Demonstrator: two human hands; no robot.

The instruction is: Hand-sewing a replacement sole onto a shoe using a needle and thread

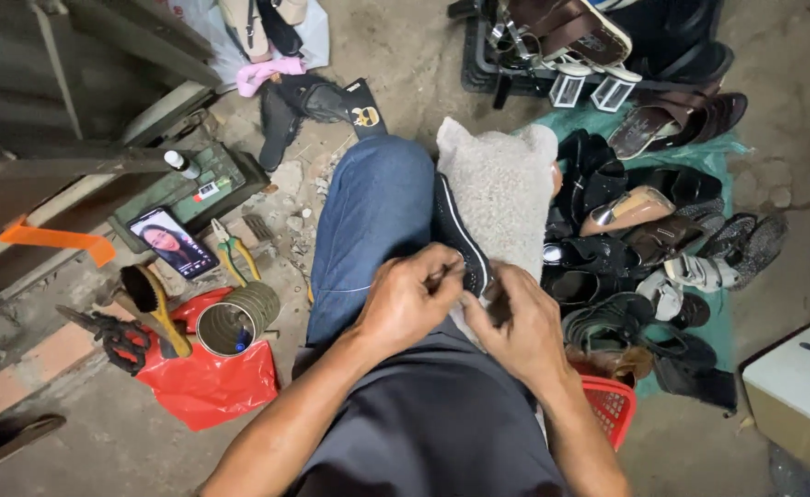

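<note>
Both hands meet over the person's lap, the left hand (411, 299) pinching the white-trimmed edge of a black fabric shoe (458, 235) that lies on a grey fuzzy cloth (501, 189) over the knee, and the right hand (518, 324) closed on the shoe's near end. Left of the left hand, on the floor, sit an open ribbed tin can (235, 318), a red plastic bag (207, 382) and a wooden-handled brush (152, 304). Right of the right hand lies a heap of dark sandals and shoes (649, 248), beside a red plastic basket (610, 405).
</note>
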